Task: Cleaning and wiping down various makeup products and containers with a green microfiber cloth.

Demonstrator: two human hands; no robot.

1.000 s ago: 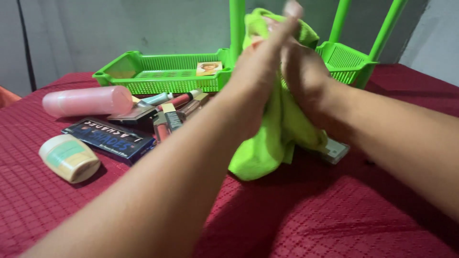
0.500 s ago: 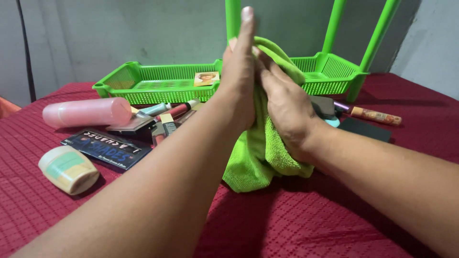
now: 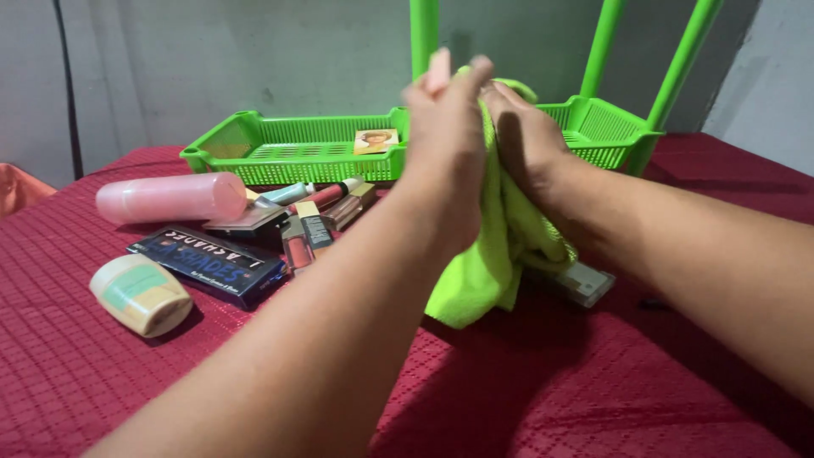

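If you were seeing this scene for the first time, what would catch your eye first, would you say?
The bright green cloth stands out at the centre, pressed between the left hand and the right hand above the red tablecloth. Behind them sits a vivid green plastic rack with upright poles. To the left lies a clutter of cosmetics, among them a pink bottle on its side and a dark flat palette box.

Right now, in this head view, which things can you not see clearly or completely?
- Green cloth: its middle is hidden between the left hand and right hand.
- Left fingertips: blurred.
- Clear case: mostly covered by the cloth and right forearm.
- Green rack: its poles are cut off by the top edge.
- Tubes beside the dark box: overlapping, too small to count.
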